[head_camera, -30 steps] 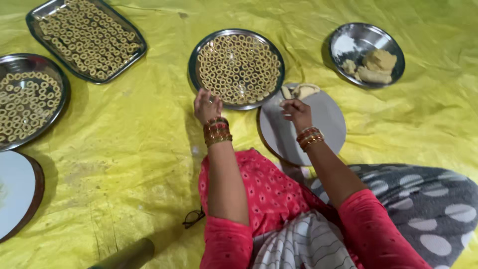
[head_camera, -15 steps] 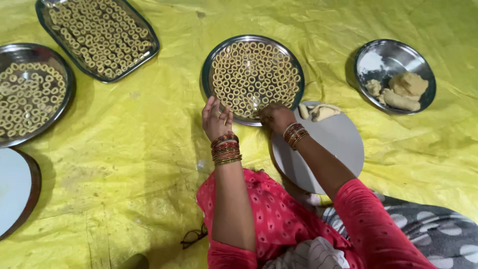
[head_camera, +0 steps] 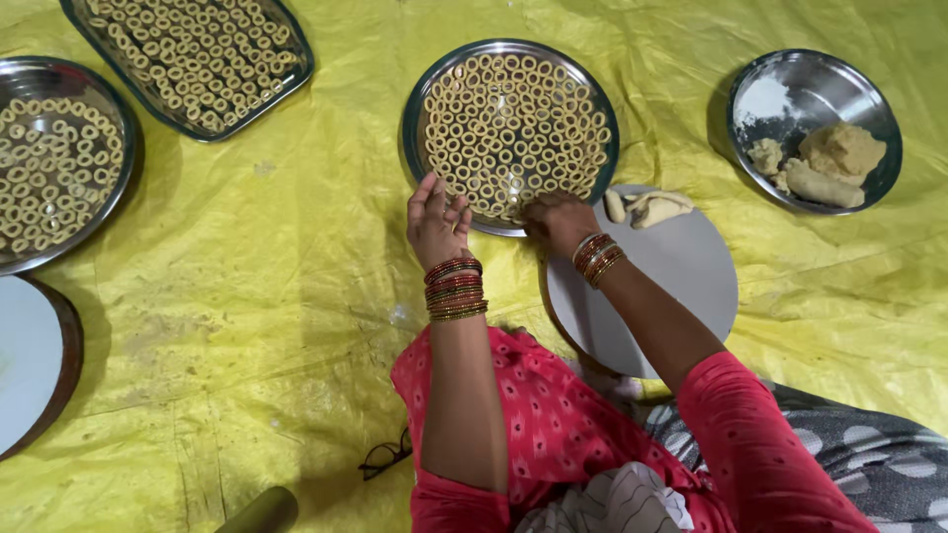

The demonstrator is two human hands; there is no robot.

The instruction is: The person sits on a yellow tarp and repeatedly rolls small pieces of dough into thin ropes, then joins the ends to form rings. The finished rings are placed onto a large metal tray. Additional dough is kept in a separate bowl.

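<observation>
Right hand [head_camera: 559, 223] at plate [head_camera: 425, 89] near rim, fingers curled, contents hidden | left hand [head_camera: 437, 219] open, empty, beside rim | ease the ring into the gap; don't nudge neighbours [head_camera: 513, 118].

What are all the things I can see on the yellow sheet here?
Round steel plate: 1, silver, top middle, full of pale dough rings.
Rectangular tray: 1, silver, top left, full of dough rings.
Round steel plate at left edge: 1, silver, partly cut off, holds dough rings.
Steel bowl: 1, silver, top right, holds tan dough lumps.
Round board: 1, grey, under the right arm, dough pieces at its top edge.
Wood-rimmed board: 1, white top, left edge.
Glasses: 1, dark, by the knee.
Rolling pin: 1, olive, bottom edge.
Sheet: 1, yellow, under everything.
Left hand: open, at the middle plate's rim.
Right hand: on the plate's near edge, at the rings.
</observation>
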